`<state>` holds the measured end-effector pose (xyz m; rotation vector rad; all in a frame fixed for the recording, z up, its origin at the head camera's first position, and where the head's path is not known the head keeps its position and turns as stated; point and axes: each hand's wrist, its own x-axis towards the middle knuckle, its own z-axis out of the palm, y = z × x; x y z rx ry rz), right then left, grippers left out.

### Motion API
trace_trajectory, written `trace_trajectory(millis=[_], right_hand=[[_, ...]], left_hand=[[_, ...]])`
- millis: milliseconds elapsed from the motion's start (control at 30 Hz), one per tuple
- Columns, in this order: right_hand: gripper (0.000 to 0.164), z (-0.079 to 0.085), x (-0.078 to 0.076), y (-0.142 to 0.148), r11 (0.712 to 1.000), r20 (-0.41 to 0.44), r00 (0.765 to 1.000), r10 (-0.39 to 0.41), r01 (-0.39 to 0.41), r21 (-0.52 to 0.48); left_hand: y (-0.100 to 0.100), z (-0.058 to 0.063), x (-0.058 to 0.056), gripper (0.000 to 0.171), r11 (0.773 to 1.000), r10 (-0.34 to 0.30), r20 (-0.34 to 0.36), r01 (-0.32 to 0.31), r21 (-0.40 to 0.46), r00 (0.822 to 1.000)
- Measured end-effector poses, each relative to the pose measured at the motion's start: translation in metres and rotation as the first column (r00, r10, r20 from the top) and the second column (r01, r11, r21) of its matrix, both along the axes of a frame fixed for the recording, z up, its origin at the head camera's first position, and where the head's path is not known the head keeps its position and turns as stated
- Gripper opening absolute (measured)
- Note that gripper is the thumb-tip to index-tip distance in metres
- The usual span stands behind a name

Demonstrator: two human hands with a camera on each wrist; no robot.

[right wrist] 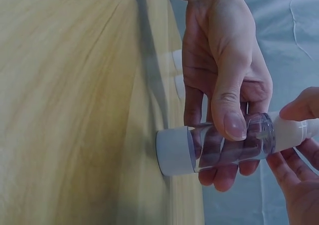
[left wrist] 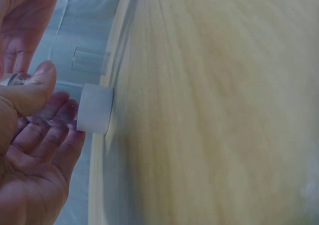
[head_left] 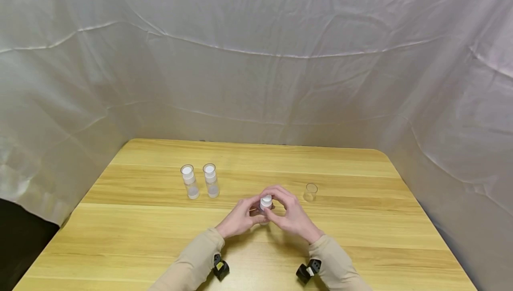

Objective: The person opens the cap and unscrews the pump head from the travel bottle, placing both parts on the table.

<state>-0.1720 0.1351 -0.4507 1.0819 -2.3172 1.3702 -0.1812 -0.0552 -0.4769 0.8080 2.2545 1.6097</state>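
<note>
A clear bottle with a white base and a white pump top stands upright on the table between both hands. My left hand grips its transparent body, thumb on one side and fingers behind. At the top, my right hand pinches the white pump part between thumb and fingers. To the right of that hand, a clear cap rests on the wood, apart from the bottle; the left wrist view also catches this cap. How the pump part sits in the bottle neck is partly hidden by fingers.
Two similar bottles, one beside the other, stand upright at the left with clear caps over their white tops. The wooden table ends at a pale hanging curtain behind and at both sides.
</note>
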Motion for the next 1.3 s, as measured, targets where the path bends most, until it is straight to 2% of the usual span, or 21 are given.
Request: trace_trajectory(millis=[133,233,367,533,667,767,900,1067,1300], right_hand=[[0.036,0.000,-0.002,0.002,0.999,0.018,0.999,0.044,-0.044,-0.018],[0.041,-0.002,-0.003,0.002,0.999,-0.011,0.999,0.039,-0.039,-0.016],[0.045,-0.005,0.000,0.000,0.999,-0.059,0.997,-0.050,0.050,-0.009],[0.047,-0.004,0.006,-0.007,0.985,-0.081,0.981,-0.174,0.174,-0.012],[0.046,-0.003,0.008,-0.012,0.973,-0.126,0.965,-0.231,0.232,-0.010],[0.044,-0.004,0.008,-0.013,0.969,-0.151,0.957,-0.246,0.247,-0.012],[0.042,-0.005,0.006,-0.012,0.974,-0.144,0.964,-0.226,0.226,-0.012],[0.036,-0.001,0.006,-0.009,0.988,-0.077,0.985,-0.152,0.153,-0.001],[0.035,0.003,0.003,-0.002,0.997,-0.015,0.998,-0.064,0.065,0.037]], left_hand=[[0.000,0.000,0.000,0.056,1.000,-0.003,-0.003,0.003,0.008,1.000],[0.001,0.000,0.000,0.053,1.000,-0.010,-0.011,0.010,0.006,1.000],[0.001,-0.001,-0.001,0.049,1.000,-0.017,-0.012,0.017,0.012,1.000],[0.001,-0.001,-0.001,0.049,1.000,-0.003,0.006,0.003,0.011,1.000],[0.001,0.000,0.000,0.051,1.000,0.013,0.014,-0.013,-0.005,1.000],[0.001,0.000,0.000,0.050,1.000,0.016,0.011,-0.016,-0.009,1.000],[0.001,-0.001,-0.001,0.049,1.000,0.016,0.000,-0.016,-0.014,1.000],[0.001,-0.001,-0.001,0.051,1.000,0.009,-0.003,-0.009,-0.012,1.000],[0.000,-0.001,0.000,0.052,1.000,-0.003,0.006,0.003,0.000,1.000]])
